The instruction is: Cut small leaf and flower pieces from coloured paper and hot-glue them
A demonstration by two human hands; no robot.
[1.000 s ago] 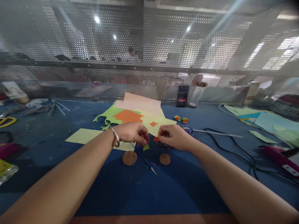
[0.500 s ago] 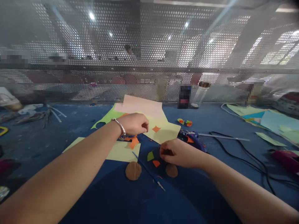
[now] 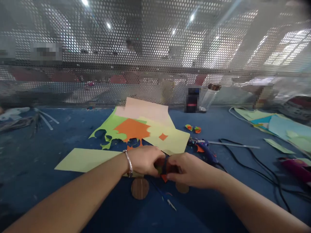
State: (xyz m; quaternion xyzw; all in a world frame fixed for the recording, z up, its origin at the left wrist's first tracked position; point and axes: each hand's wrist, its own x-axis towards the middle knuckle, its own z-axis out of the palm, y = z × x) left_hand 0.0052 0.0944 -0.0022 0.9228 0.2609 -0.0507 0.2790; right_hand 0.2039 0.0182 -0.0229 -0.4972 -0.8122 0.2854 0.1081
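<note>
My left hand [image 3: 145, 160], with a silver bangle on its wrist, is curled over a small green paper piece [image 3: 159, 169]. Its fingertips reach that piece, but whether they grip it is hidden. Facing it closely is my right hand [image 3: 188, 168], fingers bent inward and thumb beside a small orange paper piece [image 3: 165, 178] on the table. What the right fingers hold, if anything, cannot be made out. Round brown discs lie nearer me, one wood-like disc [image 3: 140, 188] below the left hand and another disc [image 3: 182, 187] partly under the right. A thin blue stick with a pale tip [image 3: 171, 204] lies between them.
Cut orange paper [image 3: 133, 128], green paper [image 3: 107, 127] and pale yellow sheets [image 3: 179, 139] lie beyond my hands. To the right are a blue glue gun [image 3: 208, 152], its black cord [image 3: 257, 161] and two small green-orange paper shapes [image 3: 197, 129]. A perforated metal screen [image 3: 150, 42] stands behind.
My left hand has come down and toward the right, off the orange paper, to the small green piece. My right hand has shifted slightly, and the two hands now nearly meet. The view has moved a little.
</note>
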